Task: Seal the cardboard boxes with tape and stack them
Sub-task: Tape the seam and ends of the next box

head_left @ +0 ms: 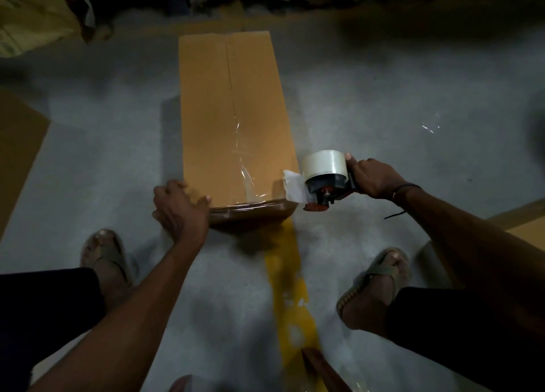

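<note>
The cardboard box [233,120] is lying flat on the grey floor [383,102], its near end over a yellow floor line [292,291]. Clear tape [246,173] is running along the box's centre seam and over its near edge. The left hand [177,209] is resting against the box's near left corner, fingers spread and loose, thumb on the top face. The right hand [374,178] is gripping the handle of a tape dispenser [323,178], fingers clenched, just beside the box's near right corner. A loose tape end [295,189] is hanging from the dispenser toward the box. A sandalled foot is standing on either side of the line, nearer the camera than the box.
</note>
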